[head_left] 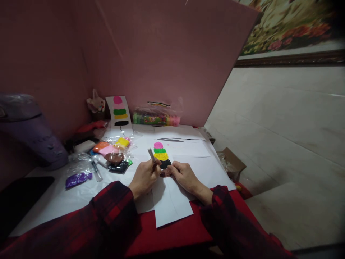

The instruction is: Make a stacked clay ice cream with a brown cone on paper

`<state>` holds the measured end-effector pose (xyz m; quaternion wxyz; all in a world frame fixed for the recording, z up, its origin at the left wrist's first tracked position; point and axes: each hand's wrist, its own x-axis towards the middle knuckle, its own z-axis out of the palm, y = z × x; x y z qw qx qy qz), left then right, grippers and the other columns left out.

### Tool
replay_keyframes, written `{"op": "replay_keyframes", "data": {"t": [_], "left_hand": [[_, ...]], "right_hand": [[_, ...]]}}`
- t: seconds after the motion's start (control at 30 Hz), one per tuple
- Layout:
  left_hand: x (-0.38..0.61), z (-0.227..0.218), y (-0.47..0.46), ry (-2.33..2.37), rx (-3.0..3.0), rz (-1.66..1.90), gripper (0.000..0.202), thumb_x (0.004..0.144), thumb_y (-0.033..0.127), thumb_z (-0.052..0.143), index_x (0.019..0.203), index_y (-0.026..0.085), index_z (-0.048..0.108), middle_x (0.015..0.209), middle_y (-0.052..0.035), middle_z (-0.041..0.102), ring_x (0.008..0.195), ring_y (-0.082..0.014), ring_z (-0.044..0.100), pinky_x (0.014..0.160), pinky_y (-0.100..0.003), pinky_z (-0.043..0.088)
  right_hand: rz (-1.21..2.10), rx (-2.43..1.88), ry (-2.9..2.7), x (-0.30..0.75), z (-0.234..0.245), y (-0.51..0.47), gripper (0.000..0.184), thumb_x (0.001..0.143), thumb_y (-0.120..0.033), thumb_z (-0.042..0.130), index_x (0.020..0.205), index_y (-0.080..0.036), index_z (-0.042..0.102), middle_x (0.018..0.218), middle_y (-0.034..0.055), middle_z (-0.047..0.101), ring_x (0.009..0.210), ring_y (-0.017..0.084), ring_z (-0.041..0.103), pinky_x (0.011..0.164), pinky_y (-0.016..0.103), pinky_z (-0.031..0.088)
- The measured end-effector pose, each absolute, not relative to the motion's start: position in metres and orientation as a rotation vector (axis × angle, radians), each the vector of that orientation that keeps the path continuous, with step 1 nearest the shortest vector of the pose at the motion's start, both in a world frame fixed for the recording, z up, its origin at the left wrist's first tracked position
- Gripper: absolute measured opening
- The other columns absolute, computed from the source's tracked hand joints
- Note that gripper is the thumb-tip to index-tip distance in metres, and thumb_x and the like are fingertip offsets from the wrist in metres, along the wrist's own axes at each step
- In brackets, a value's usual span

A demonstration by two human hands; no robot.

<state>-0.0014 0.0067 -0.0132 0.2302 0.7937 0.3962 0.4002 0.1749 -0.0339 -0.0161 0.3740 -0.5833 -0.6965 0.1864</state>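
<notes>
The left hand (145,176) is closed around a thin white stick (151,154). The stick points up and away from the person, and it leans a little to the left. Its low end is hidden inside the fist.

The right hand (185,174) lies flat and low on the white paper (172,207). Its fingers are bent, and the tips come together at a small brown blob (165,173). It is too small to see if they pinch the blob or only press on it.

The brown blob sits right between the two hands, touching or almost touching both. The right hand's fingertips are on it. The left hand's knuckles are just beside it, on the other side.

The blob is the bottom of a stack of colour stripes (161,154): pink at the far end, then green, yellow and black. The stack runs in a straight line away from the person, from the hands toward the wall. So the stripes lie just past the fingertips of both hands, in the middle.

To the left, well apart from the hands, lie clay bags (113,153) in many colours. A card (120,111) with the same stripes leans on the wall behind them.
</notes>
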Motion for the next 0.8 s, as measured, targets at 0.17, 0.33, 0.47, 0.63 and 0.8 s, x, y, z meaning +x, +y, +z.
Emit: {"op": "replay_keyframes", "data": {"t": [0.17,0.33,0.47,0.63,0.8], "left_hand": [[-0.0029,-0.01,0.0077,1.104,2.202,1.075,0.02,0.078,0.016,0.043,0.083,0.015,0.062,0.06,-0.0015,0.062,0.05,-0.0126,0.055,0.053,-0.023,0.042],[-0.0039,-0.0094,0.0085,1.124,2.225,1.062,0.018,0.079,0.015,0.044,0.083,0.015,0.061,0.058,-0.0005,0.06,0.049,-0.012,0.054,0.052,-0.023,0.041],[-0.0048,-0.0088,0.0093,1.143,2.268,1.064,0.018,0.079,0.016,0.045,0.084,0.014,0.062,0.06,-0.0023,0.063,0.05,-0.0131,0.056,0.053,-0.024,0.043],[-0.006,-0.0081,0.0098,1.176,2.328,1.063,0.018,0.079,0.016,0.046,0.085,0.014,0.062,0.069,-0.0065,0.069,0.057,-0.0164,0.062,0.058,-0.027,0.046],[-0.0073,-0.0096,0.01,1.205,2.367,1.124,0.019,0.08,0.016,0.044,0.086,0.014,0.062,0.07,-0.0069,0.069,0.06,-0.0179,0.064,0.061,-0.029,0.047]], "right_hand": [[0.469,-1.5,-1.782,0.1753,-0.0168,-0.0341,0.034,0.091,-0.033,0.048,0.06,-0.02,0.053,0.058,0.0001,0.059,0.055,0.012,0.051,0.054,0.022,0.037],[0.458,-1.499,-1.788,0.1753,-0.0169,-0.0343,0.034,0.09,-0.032,0.048,0.059,-0.02,0.052,0.057,-0.0005,0.058,0.054,0.012,0.05,0.054,0.023,0.036],[0.454,-1.493,-1.796,0.1753,-0.0163,-0.034,0.033,0.09,-0.032,0.048,0.06,-0.02,0.053,0.057,-0.0009,0.057,0.054,0.012,0.048,0.053,0.023,0.036],[0.463,-1.493,-1.789,0.1749,-0.0155,-0.0342,0.033,0.09,-0.032,0.048,0.06,-0.02,0.052,0.056,-0.0011,0.055,0.054,0.012,0.048,0.053,0.022,0.035],[0.475,-1.49,-1.786,0.1749,-0.0156,-0.0342,0.034,0.09,-0.032,0.048,0.059,-0.02,0.051,0.056,-0.001,0.055,0.054,0.012,0.048,0.053,0.022,0.036]]}}
